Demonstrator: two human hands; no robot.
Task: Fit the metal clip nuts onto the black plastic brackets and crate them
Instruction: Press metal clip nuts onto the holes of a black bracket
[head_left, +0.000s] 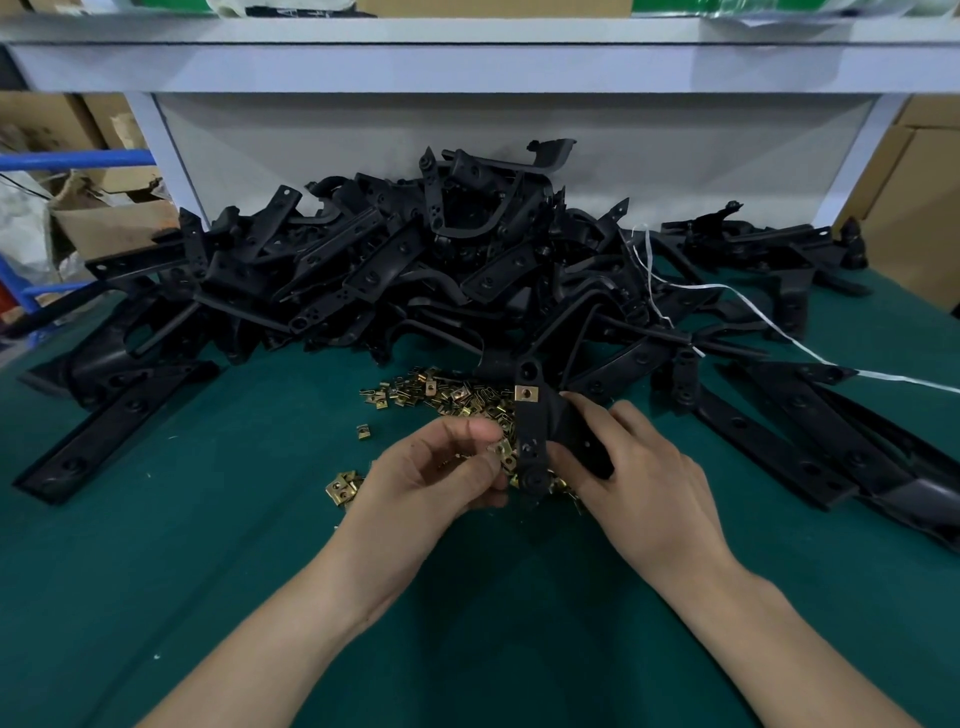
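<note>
Centrally, just above the green table (249, 582): right hand (639, 467) wrapped round the lower right part of a black bracket (535, 431), fingers curled on it, bracket held roughly upright and clear of the table. Already seated on the bracket's upper arm: one brass-coloured clip nut (525, 393), square face toward the camera.

Close on the bracket's left: left hand (431, 467), fingers curled, thumb and forefinger pinching a second clip nut (501, 448) right at the bracket's left edge. Touching the plastic or just short of it: cannot tell.

Under and behind both hands: loose pile of clip nuts (441, 395) spread on the table, with one stray nut (363, 432) off to its left and a small clump (343, 488) nearer, just left of the left hand.

Behind the pile: tangled heap of black brackets (415, 260), filling the table's far side up to a white back panel (363, 145). Lying out from the heap: long flat brackets at left (114, 431) and at right (779, 447).

Trailing over the heap's right side and off toward the right edge: white string (779, 332). Overhead, a white shelf frame (467, 67). Beyond the table at right, cardboard boxes (924, 208); at left, a blue rail (72, 160).
</note>
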